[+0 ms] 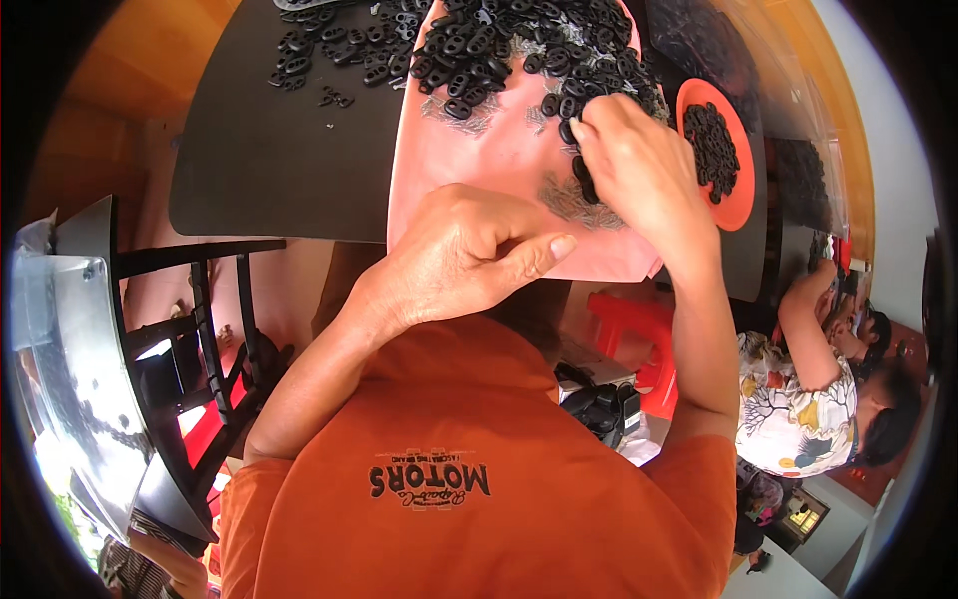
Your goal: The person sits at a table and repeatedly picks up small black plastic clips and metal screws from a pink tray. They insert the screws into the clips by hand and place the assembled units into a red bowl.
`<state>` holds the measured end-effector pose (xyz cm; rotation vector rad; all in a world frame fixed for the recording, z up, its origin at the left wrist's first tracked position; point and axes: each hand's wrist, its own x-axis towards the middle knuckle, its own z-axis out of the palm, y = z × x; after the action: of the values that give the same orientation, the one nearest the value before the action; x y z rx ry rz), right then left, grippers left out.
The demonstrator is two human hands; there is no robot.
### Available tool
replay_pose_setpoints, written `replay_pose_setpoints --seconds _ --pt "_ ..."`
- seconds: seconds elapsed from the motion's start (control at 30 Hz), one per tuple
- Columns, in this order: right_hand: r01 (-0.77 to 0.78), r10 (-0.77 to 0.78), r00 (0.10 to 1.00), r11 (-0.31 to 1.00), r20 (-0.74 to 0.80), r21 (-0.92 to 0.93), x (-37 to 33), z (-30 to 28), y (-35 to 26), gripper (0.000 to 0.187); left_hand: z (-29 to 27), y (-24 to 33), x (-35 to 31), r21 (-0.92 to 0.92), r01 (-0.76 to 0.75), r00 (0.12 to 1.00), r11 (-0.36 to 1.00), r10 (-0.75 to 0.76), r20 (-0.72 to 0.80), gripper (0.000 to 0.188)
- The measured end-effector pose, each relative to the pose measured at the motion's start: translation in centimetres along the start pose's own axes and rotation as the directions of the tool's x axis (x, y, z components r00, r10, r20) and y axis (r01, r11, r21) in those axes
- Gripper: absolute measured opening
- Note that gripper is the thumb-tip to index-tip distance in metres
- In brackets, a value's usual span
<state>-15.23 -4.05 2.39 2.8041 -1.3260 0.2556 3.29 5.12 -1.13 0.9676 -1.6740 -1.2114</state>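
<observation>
Black oval cord-lock pieces with paired holes lie heaped on a pink cloth at the table's far side. Small metal springs are scattered in clumps among and below them. My right hand reaches over the right part of the cloth, thumb and fingertips drawn together beside the black pieces; what they pinch is hidden. My left hand hovers at the cloth's near edge, fingers curled under and thumb pointing right. Its palm side is out of sight, so anything in it cannot be made out.
An orange dish of small black parts stands right of the cloth. More black pieces lie loose on the dark table. A red stool is below, a black chair frame at left. Another person sits at right.
</observation>
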Motion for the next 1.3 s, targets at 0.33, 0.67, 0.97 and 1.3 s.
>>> replay_pose_setpoints --seconds 0.33,0.67,0.97,1.3 --pt "0.081 -0.084 0.996 0.994 0.035 0.078 3.0 0.5 -0.7 0.008 -0.2 -0.9 -0.1 -0.016 -0.067 0.997 0.998 0.066 -0.045 0.028" --pt "0.094 -0.107 0.990 0.985 0.090 0.145 3.8 0.1 -0.8 0.009 0.3 -1.5 -0.1 -0.034 -0.153 0.982 0.988 0.148 -0.119 0.039" --pt "0.148 -0.155 0.982 0.987 0.107 0.069 5.7 1.8 -1.1 0.011 0.3 -1.9 -0.2 -0.019 -0.179 0.973 0.984 0.174 -0.149 0.040" --pt "0.065 -0.076 0.993 0.992 0.095 0.106 4.5 0.6 -0.2 0.015 0.3 -1.8 -0.1 -0.033 -0.158 0.980 0.987 0.153 -0.131 0.040"
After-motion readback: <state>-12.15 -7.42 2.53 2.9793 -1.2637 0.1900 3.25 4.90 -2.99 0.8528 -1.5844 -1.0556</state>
